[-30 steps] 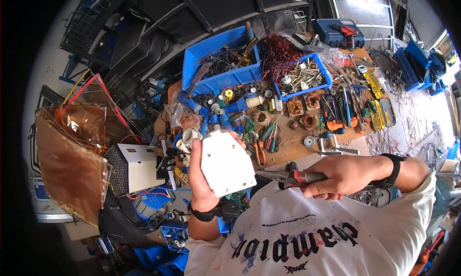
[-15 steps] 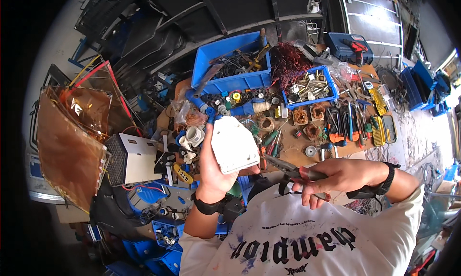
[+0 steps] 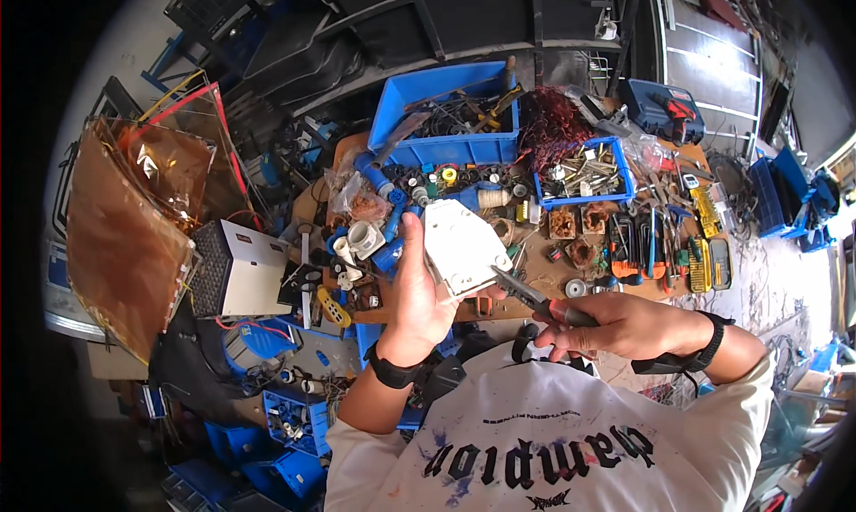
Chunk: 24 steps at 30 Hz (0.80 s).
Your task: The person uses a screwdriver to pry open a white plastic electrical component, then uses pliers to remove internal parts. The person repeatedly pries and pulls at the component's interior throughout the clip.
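Note:
A white plastic housing (image 3: 459, 245), flat-faced with cut corners, is held up over the workbench by my left hand (image 3: 417, 285). My left thumb stands along its left edge, and the other fingers are mostly hidden behind it. My right hand (image 3: 615, 325) is wrapped around the red and dark handles of a pair of pliers (image 3: 535, 300). The narrow jaws of the pliers reach the housing's lower right corner and seem to touch it. Whether the jaws pinch anything there is too small to tell.
Behind the housing stands a large blue bin (image 3: 446, 151) of tools. To its right, a smaller blue tray (image 3: 584, 196) holds bolts. Pliers and screwdrivers lie along the bench's right side. White pipe fittings (image 3: 366, 237) and a yellow power strip (image 3: 333, 307) sit on the left.
The pliers have moved left until their tips meet the housing's lower right corner. My left hand and the housing appear slightly farther right and tilted; the whole view has shifted a little.

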Tool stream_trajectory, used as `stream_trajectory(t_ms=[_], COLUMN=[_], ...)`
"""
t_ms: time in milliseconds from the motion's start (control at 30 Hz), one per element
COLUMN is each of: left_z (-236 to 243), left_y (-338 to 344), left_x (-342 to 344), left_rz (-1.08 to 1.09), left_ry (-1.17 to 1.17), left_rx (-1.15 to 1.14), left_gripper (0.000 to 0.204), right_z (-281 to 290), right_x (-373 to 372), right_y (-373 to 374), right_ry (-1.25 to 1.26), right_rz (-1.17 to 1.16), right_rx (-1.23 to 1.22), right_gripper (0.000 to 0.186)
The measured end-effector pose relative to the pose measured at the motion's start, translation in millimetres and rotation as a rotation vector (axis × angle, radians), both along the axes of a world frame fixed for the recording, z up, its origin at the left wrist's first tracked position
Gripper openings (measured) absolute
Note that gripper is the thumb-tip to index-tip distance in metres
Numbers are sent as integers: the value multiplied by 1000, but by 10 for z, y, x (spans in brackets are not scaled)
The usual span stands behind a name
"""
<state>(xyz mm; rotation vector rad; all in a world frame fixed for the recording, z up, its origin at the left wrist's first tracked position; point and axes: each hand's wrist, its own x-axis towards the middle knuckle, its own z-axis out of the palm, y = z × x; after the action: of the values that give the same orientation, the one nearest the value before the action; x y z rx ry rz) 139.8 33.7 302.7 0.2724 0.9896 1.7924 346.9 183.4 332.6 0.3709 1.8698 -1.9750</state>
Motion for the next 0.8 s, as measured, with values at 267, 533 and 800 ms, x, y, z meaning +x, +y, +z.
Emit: stream_trajectory(t_ms=[267, 533, 800], left_z=[-18, -225, -315], left_y=[52, 74, 147], left_x=[79, -29, -167], left_rz=[101, 115, 169], left_ry=[215, 390, 491], left_rx=[-26, 57, -5], left_gripper=[67, 68, 73], right_z=[8, -256, -507], right_x=[-151, -176, -286], right_y=[-141, -215, -182], right_ry=[-90, -38, 66], right_rz=[-103, -156, -205], right_rx=[-116, -330, -317], right_gripper=[24, 19, 20])
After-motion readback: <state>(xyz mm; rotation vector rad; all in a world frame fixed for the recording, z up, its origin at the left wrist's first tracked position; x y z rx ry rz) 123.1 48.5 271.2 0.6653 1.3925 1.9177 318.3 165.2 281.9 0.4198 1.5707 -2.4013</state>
